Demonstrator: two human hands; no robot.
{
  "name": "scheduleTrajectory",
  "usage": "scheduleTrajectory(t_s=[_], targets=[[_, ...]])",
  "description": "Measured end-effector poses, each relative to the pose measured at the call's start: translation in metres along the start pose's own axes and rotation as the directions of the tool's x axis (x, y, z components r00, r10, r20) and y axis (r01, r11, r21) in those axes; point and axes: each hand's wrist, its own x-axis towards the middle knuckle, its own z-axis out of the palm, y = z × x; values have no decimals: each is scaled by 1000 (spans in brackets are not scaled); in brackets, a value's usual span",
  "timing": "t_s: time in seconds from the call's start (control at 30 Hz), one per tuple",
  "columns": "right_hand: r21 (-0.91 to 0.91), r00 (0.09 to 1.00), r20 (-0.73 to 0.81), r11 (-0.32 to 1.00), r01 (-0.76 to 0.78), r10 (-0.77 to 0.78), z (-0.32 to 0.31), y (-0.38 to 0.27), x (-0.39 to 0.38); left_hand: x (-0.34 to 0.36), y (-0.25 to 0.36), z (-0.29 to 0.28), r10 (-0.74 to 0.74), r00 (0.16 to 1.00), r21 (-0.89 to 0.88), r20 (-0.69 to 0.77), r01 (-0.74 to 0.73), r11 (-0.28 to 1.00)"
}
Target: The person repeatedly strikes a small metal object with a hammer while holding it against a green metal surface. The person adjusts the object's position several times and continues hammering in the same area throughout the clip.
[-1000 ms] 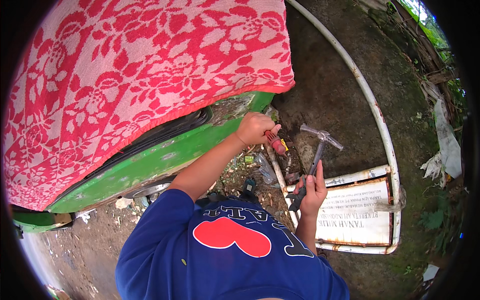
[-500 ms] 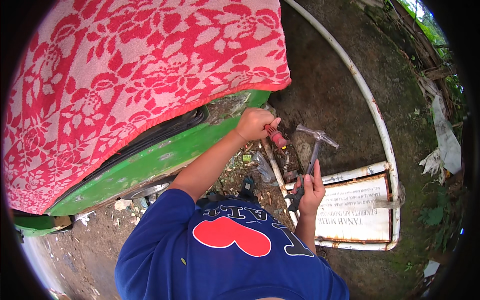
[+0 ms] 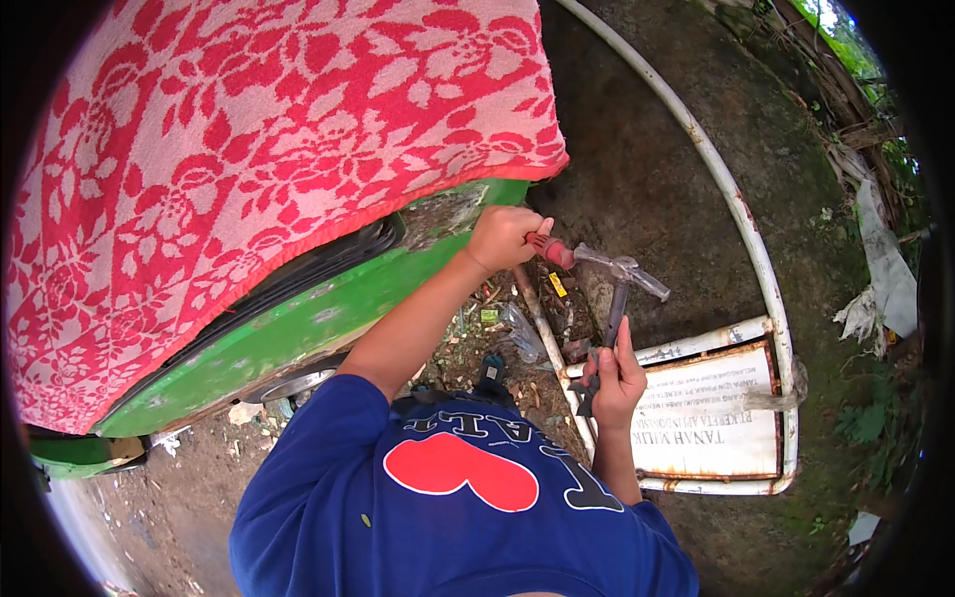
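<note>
My left hand (image 3: 505,239) is closed around a tool with a red handle (image 3: 550,249); the fist hides the rest of it, beside the bare, rusty corner of a green car body (image 3: 288,323). In my right hand (image 3: 618,383) is a metal hammer (image 3: 619,294), gripped by its dark lower handle with the head upward. One end of the hammer head meets the butt of the red handle, or lies just in front of it. A red and pale flowered blanket (image 3: 318,129) drapes over the car.
To the right stands a white, rust-spotted tube frame (image 3: 718,164) with a white signboard (image 3: 711,413). Below my hands a yellow object (image 3: 557,285), a clear plastic bag (image 3: 522,336) and small litter lie on the ground. Part of a wheel (image 3: 298,384) shows under the car.
The hammer head has come left and slightly up to the red handle's end, closing the gap. My left hand is almost in the same place, and the view has shifted slightly.
</note>
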Motion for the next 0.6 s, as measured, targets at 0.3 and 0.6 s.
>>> scheduleTrajectory(t_s=[0.3, 0.6], targets=[[-193, 987, 160, 981, 21, 11, 1, 4, 18, -2, -4, 11, 3, 998, 38, 57, -5, 999], [-109, 997, 69, 993, 50, -42, -19, 20, 18, 0, -1, 8, -50, 999, 51, -19, 51, 997]])
